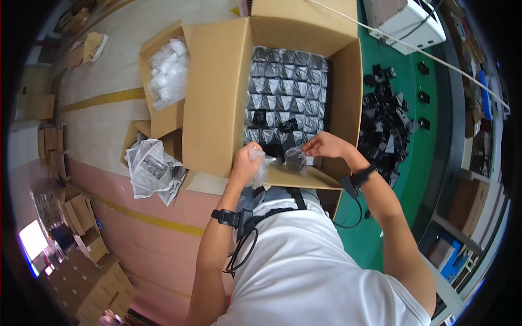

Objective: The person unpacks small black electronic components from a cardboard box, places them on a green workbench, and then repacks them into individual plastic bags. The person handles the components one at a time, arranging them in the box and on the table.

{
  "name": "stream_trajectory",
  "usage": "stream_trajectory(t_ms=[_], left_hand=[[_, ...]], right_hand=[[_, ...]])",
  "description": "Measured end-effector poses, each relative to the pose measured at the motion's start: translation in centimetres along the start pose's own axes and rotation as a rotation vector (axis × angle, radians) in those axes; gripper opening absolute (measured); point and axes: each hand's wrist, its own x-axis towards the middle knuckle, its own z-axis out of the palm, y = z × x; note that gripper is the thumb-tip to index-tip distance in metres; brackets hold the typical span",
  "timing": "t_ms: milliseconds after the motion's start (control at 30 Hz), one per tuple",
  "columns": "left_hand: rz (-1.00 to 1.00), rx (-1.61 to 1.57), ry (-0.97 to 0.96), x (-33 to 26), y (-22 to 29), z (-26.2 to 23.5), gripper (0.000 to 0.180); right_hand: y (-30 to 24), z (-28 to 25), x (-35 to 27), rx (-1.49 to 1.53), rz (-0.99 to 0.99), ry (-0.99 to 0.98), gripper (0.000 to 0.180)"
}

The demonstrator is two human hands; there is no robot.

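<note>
At the near side of a large open cardboard box point(215, 98), my left hand point(246, 163) is closed round a bunch of clear plastic bags point(259, 169). My right hand point(326, 145) pinches the edge of a clear plastic bag point(295, 159) that has a dark part inside. Rows of bagged dark parts point(284, 87) fill the box beyond both hands. On top of these rows rest two loose black parts, one black part point(288, 125) towards the right and another black part point(260, 117) towards the left.
Many loose black parts point(383, 122) are heaped on the green tabletop point(375, 244) right of the box. A white machine point(405, 24) stands at the far right. Left of the box are a carton of white plastic bags point(167, 73) and crumpled newspaper point(154, 168).
</note>
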Motion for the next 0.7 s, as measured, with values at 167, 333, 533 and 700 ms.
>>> stream_trajectory(t_ms=[167,333,533,700], left_hand=[[0.250,0.216,-0.138,0.1,4.4,2.0,0.069],[-0.021,0.064,-0.297,1.4,6.2,1.2,0.097],[0.131,0.172,-0.349,1.6,4.0,1.9,0.082],[-0.041,0.067,-0.175,0.7,1.5,2.4,0.057]], right_hand=[[-4.6,0.7,-3.5,0.566,-0.114,-0.012,0.031],[-6.0,1.9,-3.9,0.637,-0.161,-0.003,0.029],[-5.6,2.7,-3.8,0.972,-0.363,-0.021,0.028],[-3.1,2.7,-2.1,0.996,-0.163,0.151,0.025]])
